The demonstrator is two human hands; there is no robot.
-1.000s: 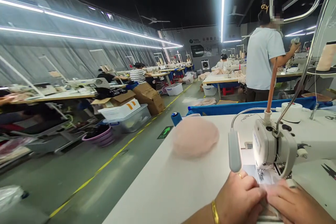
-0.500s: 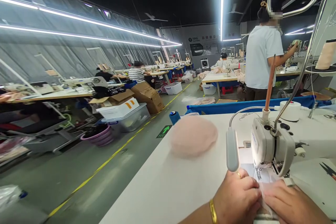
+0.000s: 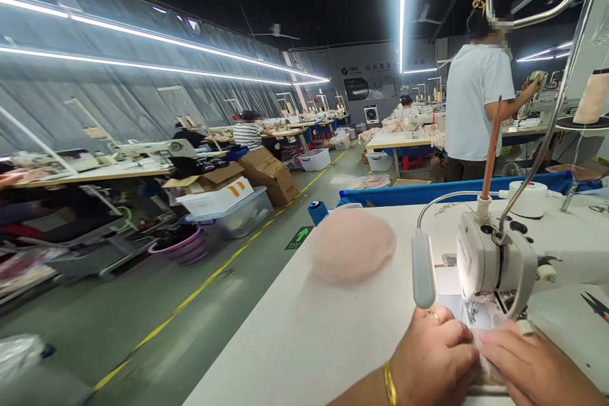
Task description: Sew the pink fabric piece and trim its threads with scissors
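Just in front of the needle area of a white sewing machine (image 3: 483,260), both hands work on a thin, pale, sheer piece of fabric (image 3: 486,361). My left hand (image 3: 440,352), with a gold ring and bracelet, has its fingers curled and closed on the fabric's left side. My right hand (image 3: 533,361) pinches the right side close to the presser foot, its fingers together. Much of the fabric is hidden beneath the hands. A grey lamp (image 3: 423,269) on a bendy arm hangs directly above my left hand.
A round pale-pink fabric piece (image 3: 354,247) lies on the white table (image 3: 285,342), left of the machine. Scissors (image 3: 595,306) lie at the right edge. Behind the table runs a blue cloth trough (image 3: 428,192); a person in a light shirt (image 3: 478,101) stands beyond it.
My right hand has shifted slightly, its fingers now closer to my left fingers over the fabric. The whole view has moved very little.
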